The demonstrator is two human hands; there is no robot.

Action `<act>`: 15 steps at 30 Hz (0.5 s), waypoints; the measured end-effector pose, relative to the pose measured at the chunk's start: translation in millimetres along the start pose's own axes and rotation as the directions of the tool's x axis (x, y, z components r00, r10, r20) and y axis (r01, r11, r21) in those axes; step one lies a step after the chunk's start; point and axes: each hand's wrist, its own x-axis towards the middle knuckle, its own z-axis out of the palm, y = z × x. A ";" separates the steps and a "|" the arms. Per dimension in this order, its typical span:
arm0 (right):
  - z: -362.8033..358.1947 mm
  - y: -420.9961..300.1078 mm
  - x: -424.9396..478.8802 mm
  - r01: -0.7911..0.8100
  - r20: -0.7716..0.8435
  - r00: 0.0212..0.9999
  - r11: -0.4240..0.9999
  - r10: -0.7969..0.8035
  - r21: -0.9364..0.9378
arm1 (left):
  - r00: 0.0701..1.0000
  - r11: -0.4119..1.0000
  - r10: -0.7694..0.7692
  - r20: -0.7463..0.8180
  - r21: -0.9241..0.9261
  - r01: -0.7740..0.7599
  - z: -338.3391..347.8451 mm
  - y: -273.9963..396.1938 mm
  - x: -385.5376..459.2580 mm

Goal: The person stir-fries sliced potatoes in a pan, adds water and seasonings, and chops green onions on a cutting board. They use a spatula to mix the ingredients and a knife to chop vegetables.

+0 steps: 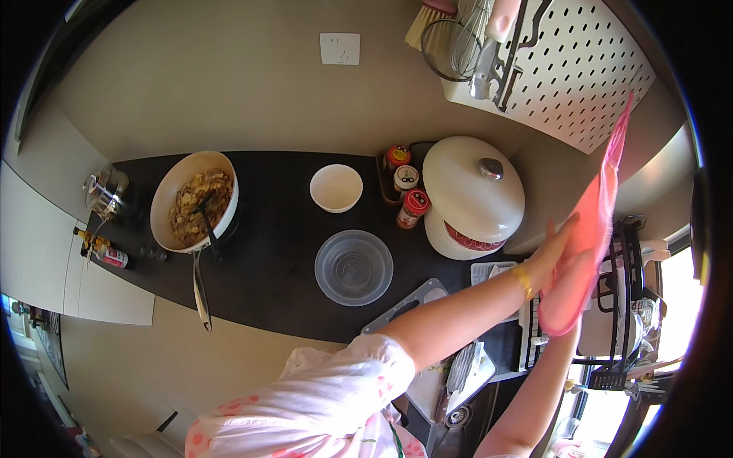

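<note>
A pink glove [595,223], which looks like rubber, stretches upward at the right. My left hand [551,256], below a gold-coloured bracelet, grips its side with spread fingers. From below, my right forearm [541,389] runs into the glove's wide cuff. The glove hides my right hand, so its finger position cannot be told. Behind my left forearm stands a white rice cooker [469,189] with a domed lid. Beneath that arm lie a cutting board [422,389] and a knife with a dark handle [442,405].
A pan [229,214] of cooked food with a black utensil stands at left. A white bowl [336,188] and a clear plastic bowl [354,269] sit mid-counter. Seasoning jars [413,209] adjoin the cooker. A black dish rack [615,320] stands right; a pegboard [572,68] holds utensils.
</note>
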 end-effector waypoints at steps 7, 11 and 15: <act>-12.1 17.8 17.4 -0.157 -0.777 0.569 0.892 -0.269 -0.423 | 0.746 0.741 0.663 0.061 0.086 -0.666 21.9 -55.4 54.2; 11.7 7.7 17.8 0.089 -0.670 0.708 0.970 -0.221 -0.226 | 0.776 0.666 0.551 0.308 0.398 -0.631 29.9 -10.8 40.9; 14.9 -5.1 6.5 0.103 -0.286 0.957 0.983 -0.056 0.153 | 0.713 0.065 0.381 0.589 0.752 -0.656 -2.7 29.4 -15.3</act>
